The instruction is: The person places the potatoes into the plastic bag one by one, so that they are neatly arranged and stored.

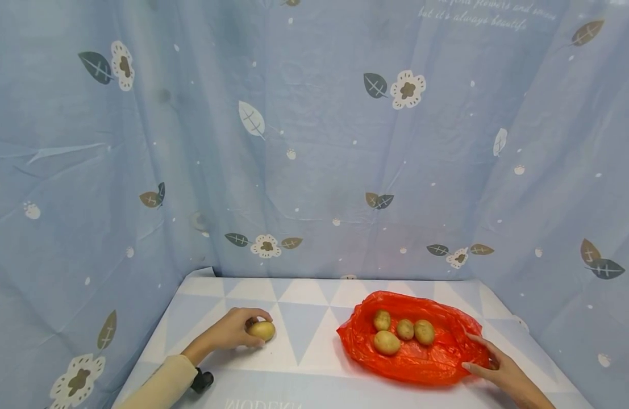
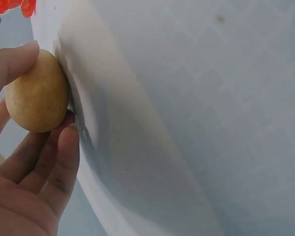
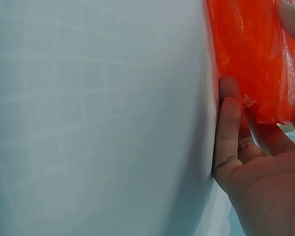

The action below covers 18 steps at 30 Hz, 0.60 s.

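Observation:
On the left side of the table, my left hand [image 1: 237,328] grips a yellow potato [image 1: 263,330], thumb and fingers around its sides. In the left wrist view the potato [image 2: 38,93] appears at or very near the table surface. At the right lies a red plastic bag [image 1: 421,366], spread wide with its mouth upward. Several potatoes rest inside it, among them a larger one [image 1: 387,343] toward the front. My right hand [image 1: 503,369] holds the bag's right edge between thumb and fingers. The right wrist view shows the fingers [image 3: 229,128] low against the red plastic [image 3: 250,54].
A white and pale blue triangle-patterned cloth [image 1: 294,363] covers the table. Blue curtains [image 1: 314,170] with leaf and flower prints stand behind and on both sides. A black wrist device [image 1: 201,380] sits on the left forearm, below a cream sleeve [image 1: 163,383].

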Motion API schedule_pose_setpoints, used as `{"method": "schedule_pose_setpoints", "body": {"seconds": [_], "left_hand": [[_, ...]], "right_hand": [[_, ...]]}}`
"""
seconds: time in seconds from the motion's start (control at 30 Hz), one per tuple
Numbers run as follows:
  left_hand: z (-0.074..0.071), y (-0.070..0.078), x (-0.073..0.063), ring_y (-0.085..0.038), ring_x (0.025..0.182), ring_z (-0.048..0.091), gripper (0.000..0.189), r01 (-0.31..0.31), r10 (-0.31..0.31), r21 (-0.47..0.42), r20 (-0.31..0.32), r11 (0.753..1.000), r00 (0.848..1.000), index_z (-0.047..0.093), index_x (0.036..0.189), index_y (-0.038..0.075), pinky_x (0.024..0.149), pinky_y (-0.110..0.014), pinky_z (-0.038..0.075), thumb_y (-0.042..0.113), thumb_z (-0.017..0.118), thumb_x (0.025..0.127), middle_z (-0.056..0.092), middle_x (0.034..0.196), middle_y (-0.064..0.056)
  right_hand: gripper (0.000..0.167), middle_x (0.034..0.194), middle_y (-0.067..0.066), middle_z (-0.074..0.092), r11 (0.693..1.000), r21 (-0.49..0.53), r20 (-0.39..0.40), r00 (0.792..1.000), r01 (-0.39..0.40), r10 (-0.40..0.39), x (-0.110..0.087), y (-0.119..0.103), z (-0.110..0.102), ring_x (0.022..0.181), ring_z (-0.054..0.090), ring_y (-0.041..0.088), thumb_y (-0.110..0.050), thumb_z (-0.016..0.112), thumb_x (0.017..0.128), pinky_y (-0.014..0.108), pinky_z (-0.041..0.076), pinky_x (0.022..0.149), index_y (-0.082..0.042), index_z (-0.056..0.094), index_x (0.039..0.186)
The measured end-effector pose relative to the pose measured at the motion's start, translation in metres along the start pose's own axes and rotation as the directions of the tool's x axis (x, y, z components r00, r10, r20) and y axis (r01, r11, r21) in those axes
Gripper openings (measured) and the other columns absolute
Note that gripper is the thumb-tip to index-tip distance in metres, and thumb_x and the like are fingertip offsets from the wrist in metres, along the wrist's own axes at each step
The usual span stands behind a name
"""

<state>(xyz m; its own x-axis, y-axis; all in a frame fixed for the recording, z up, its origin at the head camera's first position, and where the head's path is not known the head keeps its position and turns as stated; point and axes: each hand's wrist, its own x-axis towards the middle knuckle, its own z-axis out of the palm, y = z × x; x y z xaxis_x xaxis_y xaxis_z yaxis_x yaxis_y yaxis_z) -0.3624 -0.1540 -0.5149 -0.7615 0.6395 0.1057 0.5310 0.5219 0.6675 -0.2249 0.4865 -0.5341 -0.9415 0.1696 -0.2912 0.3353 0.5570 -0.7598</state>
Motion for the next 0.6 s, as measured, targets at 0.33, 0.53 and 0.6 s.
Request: {"method": "schedule_pose_setpoints", "body": {"seconds": [0.33,0.53,0.6], "left_hand": [[0.0003,0.0014,-0.0011,-0.017,0.087,0.063,0.055,0.099,-0.108,-0.144,-0.059,0.985,0.992,0.07,0.13,0.01,0.072,-0.028,0.051,0.023,0.09,0.08,0.072,0.104,0.001],[-0.0004,0.0065,0.0014,-0.017,0.086,0.064,0.051,0.11,-0.137,-0.196,-0.134,0.974,0.981,0.072,0.126,0.016,0.071,-0.03,0.052,0.023,0.091,0.079,0.072,0.103,0.002],[-0.0002,0.0083,0.0017,-0.018,0.084,0.064,0.05,0.106,-0.14,-0.208,-0.155,0.972,0.978,0.073,0.125,0.018,0.07,-0.03,0.052,0.023,0.092,0.079,0.073,0.102,0.002]], "right_hand": [[0.097,0.155,0.045,0.015,1.0,-0.018,0.002,1.0,-0.013,0.013,0.0012,0.0006,-0.0002,0.135,0.033,0.06,-0.046,0.073,0.095,0.06,0.049,0.1,0.002,0.018,0.159],[0.099,0.155,0.044,0.015,0.999,-0.013,-0.001,0.999,-0.035,0.035,0.0011,0.0003,0.0006,0.134,0.034,0.06,-0.047,0.073,0.094,0.06,0.05,0.099,0.001,0.018,0.16],[0.099,0.155,0.045,0.014,0.999,-0.017,0.004,1.0,-0.029,0.029,0.0007,-0.0001,0.0007,0.133,0.034,0.06,-0.048,0.073,0.094,0.06,0.05,0.098,0.002,0.018,0.159]]}}
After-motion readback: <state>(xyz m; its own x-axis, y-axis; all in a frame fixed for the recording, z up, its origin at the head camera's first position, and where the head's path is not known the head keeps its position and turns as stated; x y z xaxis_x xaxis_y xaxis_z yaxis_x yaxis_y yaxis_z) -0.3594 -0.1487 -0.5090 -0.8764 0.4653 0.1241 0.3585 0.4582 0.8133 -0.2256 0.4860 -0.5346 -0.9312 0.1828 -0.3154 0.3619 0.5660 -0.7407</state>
